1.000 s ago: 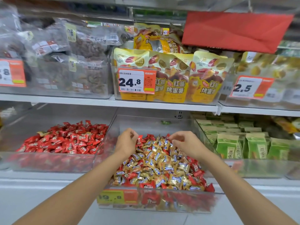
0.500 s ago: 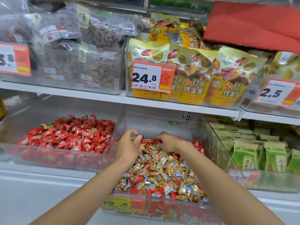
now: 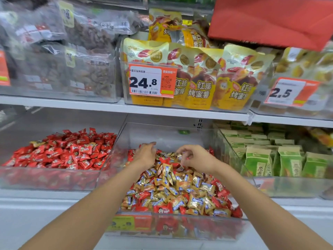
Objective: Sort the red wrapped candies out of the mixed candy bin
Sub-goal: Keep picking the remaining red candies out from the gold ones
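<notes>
A clear mixed candy bin (image 3: 180,230) stands in the middle of the lower shelf, heaped with gold wrapped candies (image 3: 171,184) and red wrapped candies (image 3: 163,210). To its left lies a clear bin of red candies (image 3: 63,152). My left hand (image 3: 146,154) is over the back left of the mixed heap, fingers curled down onto the candies; what lies under them is hidden. My right hand (image 3: 196,158) hovers over the back of the heap and pinches a small wrapped candy (image 3: 179,156) at its fingertips; its colour is unclear.
A bin of green packets (image 3: 270,159) stands to the right of the mixed bin. The shelf above (image 3: 126,108) carries yellow snack bags (image 3: 198,73), bags of nuts (image 3: 86,69) and price tags (image 3: 151,81). A red sheet (image 3: 270,20) hangs at top right.
My right hand has drawn back to the right and lifted slightly, now pinching a candy. My left hand has reached a little farther into the back left of the heap.
</notes>
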Tool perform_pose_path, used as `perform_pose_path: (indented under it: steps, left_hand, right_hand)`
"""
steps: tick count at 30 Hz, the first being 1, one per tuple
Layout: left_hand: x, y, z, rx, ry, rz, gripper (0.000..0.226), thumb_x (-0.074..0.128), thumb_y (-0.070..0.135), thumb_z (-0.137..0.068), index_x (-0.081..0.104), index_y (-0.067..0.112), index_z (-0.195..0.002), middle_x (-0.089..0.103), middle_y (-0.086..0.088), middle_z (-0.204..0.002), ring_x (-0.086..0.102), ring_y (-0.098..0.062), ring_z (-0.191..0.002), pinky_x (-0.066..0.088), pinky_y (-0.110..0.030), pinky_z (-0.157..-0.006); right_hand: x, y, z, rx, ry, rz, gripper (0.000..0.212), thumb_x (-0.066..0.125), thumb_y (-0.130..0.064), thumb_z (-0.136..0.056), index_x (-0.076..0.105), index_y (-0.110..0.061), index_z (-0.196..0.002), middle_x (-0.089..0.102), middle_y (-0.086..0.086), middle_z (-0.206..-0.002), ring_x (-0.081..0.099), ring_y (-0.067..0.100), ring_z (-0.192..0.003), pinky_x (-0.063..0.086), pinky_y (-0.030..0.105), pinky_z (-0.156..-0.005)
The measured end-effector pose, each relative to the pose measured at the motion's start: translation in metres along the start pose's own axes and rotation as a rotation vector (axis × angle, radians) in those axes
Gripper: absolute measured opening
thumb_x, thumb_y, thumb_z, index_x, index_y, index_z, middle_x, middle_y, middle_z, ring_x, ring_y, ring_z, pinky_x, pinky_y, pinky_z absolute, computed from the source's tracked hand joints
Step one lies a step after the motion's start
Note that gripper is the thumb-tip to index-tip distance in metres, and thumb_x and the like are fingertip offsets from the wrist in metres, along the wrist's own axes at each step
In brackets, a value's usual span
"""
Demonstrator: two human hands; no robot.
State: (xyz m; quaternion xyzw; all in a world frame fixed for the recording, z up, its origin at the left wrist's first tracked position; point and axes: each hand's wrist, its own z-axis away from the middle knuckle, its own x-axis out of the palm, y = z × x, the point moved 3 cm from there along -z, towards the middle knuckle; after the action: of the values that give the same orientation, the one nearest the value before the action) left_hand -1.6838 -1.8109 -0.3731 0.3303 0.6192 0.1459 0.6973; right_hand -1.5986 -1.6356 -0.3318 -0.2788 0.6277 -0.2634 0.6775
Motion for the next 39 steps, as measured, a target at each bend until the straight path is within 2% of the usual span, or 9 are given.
perform_pose_path:
  steps: [4,7,13,18,21,25,29,35,39]
  left_hand:
    - [0.002,0.000,0.002,0.035,-0.029,-0.041,0.041,0.062,0.031,-0.091,0.057,0.016,-0.129,0.059,-0.010,-0.127,0.055,-0.030,-0.115,0.045,-0.036,-0.093]
    - [-0.003,0.004,0.007,0.044,0.019,0.078,0.027,0.059,0.030,-0.093,0.066,0.011,-0.111,0.066,-0.009,-0.108,0.060,-0.024,-0.096,0.044,-0.031,-0.079]
    - [-0.009,0.013,0.018,0.117,0.055,0.119,0.024,0.045,0.032,-0.099,0.056,0.012,-0.088,0.054,0.003,-0.071,0.052,-0.019,-0.072,0.040,-0.033,-0.067]
    - [-0.002,0.012,0.021,0.187,-0.045,0.031,0.021,0.054,0.044,-0.092,0.061,0.025,-0.097,0.065,0.005,-0.098,0.060,-0.018,-0.094,0.049,-0.037,-0.084]
    - [0.001,0.007,0.022,0.192,-0.105,-0.060,0.036,0.066,0.053,-0.080,0.067,0.028,-0.105,0.065,0.002,-0.121,0.058,-0.018,-0.111,0.047,-0.037,-0.093]
    - [0.002,0.005,0.021,0.138,-0.085,-0.006,0.041,0.072,0.050,-0.076,0.070,0.022,-0.106,0.061,-0.003,-0.127,0.056,-0.022,-0.117,0.046,-0.038,-0.096]
    - [-0.001,0.004,0.023,0.111,-0.067,0.102,0.036,0.073,0.039,-0.079,0.068,0.016,-0.107,0.058,-0.005,-0.133,0.053,-0.021,-0.122,0.043,-0.037,-0.100]
    - [-0.011,0.006,0.032,0.067,0.002,0.182,0.033,0.077,0.036,-0.076,0.068,0.015,-0.098,0.061,-0.007,-0.128,0.055,-0.020,-0.119,0.043,-0.029,-0.092]
    - [-0.019,0.007,0.039,0.059,0.059,0.169,0.029,0.079,0.039,-0.072,0.064,0.015,-0.080,0.066,-0.004,-0.103,0.061,-0.020,-0.104,0.041,-0.024,-0.077]
  right_hand:
    - [-0.006,-0.004,0.011,-0.022,0.080,-0.015,0.034,0.052,-0.005,-0.096,0.057,-0.017,-0.128,0.057,-0.006,-0.116,0.057,0.021,-0.068,0.046,0.021,-0.053]
    - [-0.009,-0.001,0.013,0.006,0.106,-0.016,0.033,0.045,-0.004,-0.098,0.061,-0.019,-0.122,0.060,-0.005,-0.122,0.064,0.041,-0.085,0.055,0.040,-0.062]
    - [-0.005,-0.003,0.000,0.043,0.116,0.025,0.030,0.040,-0.006,-0.100,0.065,-0.018,-0.110,0.064,-0.003,-0.085,0.048,0.017,-0.053,0.041,0.025,-0.048]
    - [0.015,-0.002,-0.014,0.025,-0.007,0.174,0.031,0.058,-0.016,-0.095,0.062,-0.013,-0.125,0.062,0.003,-0.126,0.058,0.017,-0.111,0.041,0.023,-0.085]
    - [0.020,0.005,-0.017,0.032,-0.089,0.180,0.038,0.065,-0.020,-0.091,0.060,-0.016,-0.128,0.059,0.001,-0.129,0.052,0.018,-0.121,0.040,0.027,-0.092]
    - [0.023,0.008,-0.019,0.043,-0.095,0.168,0.036,0.068,-0.016,-0.088,0.062,-0.014,-0.123,0.063,0.000,-0.113,0.058,0.018,-0.106,0.048,0.034,-0.093]
    - [0.023,0.008,-0.020,0.074,-0.097,0.163,0.029,0.065,-0.010,-0.090,0.065,-0.006,-0.119,0.064,0.004,-0.085,0.057,0.015,-0.070,0.049,0.030,-0.069]
    - [0.025,0.004,-0.015,0.049,-0.125,0.289,0.010,0.061,-0.012,-0.092,0.064,-0.008,-0.101,0.063,0.008,-0.108,0.056,0.019,-0.090,0.044,0.027,-0.076]
    - [0.020,0.006,-0.010,0.037,-0.052,0.148,0.011,0.063,-0.004,-0.089,0.059,-0.013,-0.094,0.064,0.006,-0.097,0.057,0.014,-0.073,0.041,0.019,-0.058]
